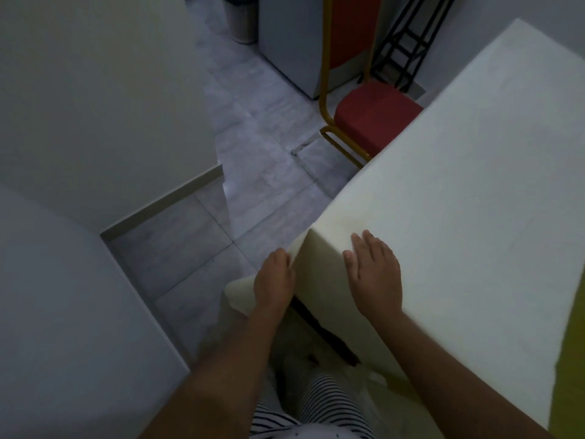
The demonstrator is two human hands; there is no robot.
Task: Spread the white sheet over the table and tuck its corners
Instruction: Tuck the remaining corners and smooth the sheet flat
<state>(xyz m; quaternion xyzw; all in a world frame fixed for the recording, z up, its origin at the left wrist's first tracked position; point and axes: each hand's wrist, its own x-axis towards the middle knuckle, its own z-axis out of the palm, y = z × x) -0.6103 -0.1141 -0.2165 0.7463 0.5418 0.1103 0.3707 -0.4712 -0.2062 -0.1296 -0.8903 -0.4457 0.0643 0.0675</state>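
The white sheet [459,172] covers the table top on the right and hangs over its near side. At the table's near left corner, my left hand [274,280] pinches a loose fold of the sheet that sticks out toward the floor. My right hand [375,274] lies flat, fingers apart, on the sheet just right of that corner, pressing it against the edge. A dark strip of the table frame [319,331] shows under the hanging cloth. A yellow-green patch [569,359] shows at the far right edge.
A red chair with a gold frame [370,118] stands at the table's far left side. Behind it are a white cabinet [291,42], a metal bin [242,22] and a black rack [402,49]. White walls [95,106] close in on the left over grey tiled floor [253,172].
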